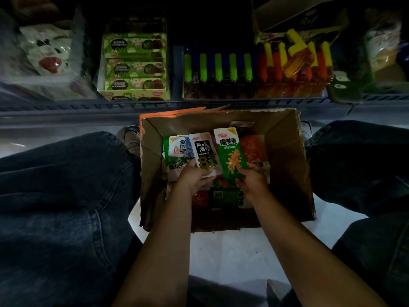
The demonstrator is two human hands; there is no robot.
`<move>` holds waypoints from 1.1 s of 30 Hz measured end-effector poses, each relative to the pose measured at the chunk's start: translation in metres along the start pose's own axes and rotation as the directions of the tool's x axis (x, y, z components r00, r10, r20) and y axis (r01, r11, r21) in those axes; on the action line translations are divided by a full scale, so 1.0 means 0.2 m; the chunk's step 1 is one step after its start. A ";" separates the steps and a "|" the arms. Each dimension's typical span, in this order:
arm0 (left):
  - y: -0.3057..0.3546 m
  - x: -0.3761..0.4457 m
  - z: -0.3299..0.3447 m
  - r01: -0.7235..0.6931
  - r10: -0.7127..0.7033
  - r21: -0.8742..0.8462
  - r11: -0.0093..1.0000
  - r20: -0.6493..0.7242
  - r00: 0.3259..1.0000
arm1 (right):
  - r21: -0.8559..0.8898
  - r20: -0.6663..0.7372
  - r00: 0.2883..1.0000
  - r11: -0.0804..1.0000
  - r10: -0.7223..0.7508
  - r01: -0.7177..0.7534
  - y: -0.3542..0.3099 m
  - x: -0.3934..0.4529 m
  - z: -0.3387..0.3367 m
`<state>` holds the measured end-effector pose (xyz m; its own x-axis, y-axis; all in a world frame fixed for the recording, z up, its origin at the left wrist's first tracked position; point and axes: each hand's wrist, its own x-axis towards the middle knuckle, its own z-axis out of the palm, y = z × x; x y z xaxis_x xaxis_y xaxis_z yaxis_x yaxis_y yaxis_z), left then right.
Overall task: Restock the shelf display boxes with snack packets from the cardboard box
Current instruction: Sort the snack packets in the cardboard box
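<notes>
A person is sitting on a pale floor [232, 251] with legs in dark jeans [55, 207] spread to either side of an open cardboard box [285, 165], both bare forearms reaching down into it. The left hand [191, 176] is gripping a fanned handful of snack packets at their lower ends: a black-and-white packet [203, 151] with a large yellow figure 8 is sitting in front, and a white-and-blue packet [178, 146] is peeking out just beside it on the left. The right hand [252, 180] is pinching the bottom edge of a green packet [230, 149] printed with orange strips, holding it upright and touching the right side of the black-and-white one. More loose packets [223, 196], red and green among them, are lying jumbled on the bottom of the box beneath the hands. Beyond the box, a dim shelf [155, 105] with a wire front rail is carrying the display boxes: a green display box [135, 63] stacked with flat packs on the left, a row of green-topped sticks [218, 67] in the middle, and orange and yellow sticks [294, 60] just to their right under an open carton [296, 16]. Pale bagged goods [47, 54] are lying at the far left of the shelf. A shoe [131, 138] is showing beside the box's left wall.
</notes>
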<state>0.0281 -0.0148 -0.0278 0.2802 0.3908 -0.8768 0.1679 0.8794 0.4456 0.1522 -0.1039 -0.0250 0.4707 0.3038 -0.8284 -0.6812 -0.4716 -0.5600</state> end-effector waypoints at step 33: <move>0.09 0.33 -0.03 0.033 -0.145 -0.282 0.959 -0.387 0.911 | -0.247 -0.059 0.998 0.969 -0.006 -0.009 0.01 0.25 0.09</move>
<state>0.0432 0.0283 -0.0786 -0.1349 0.3336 -0.9330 -0.0963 0.9328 0.3474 0.1651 -0.0751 -0.0680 0.5070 0.2572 -0.8227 -0.5258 -0.6640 -0.5316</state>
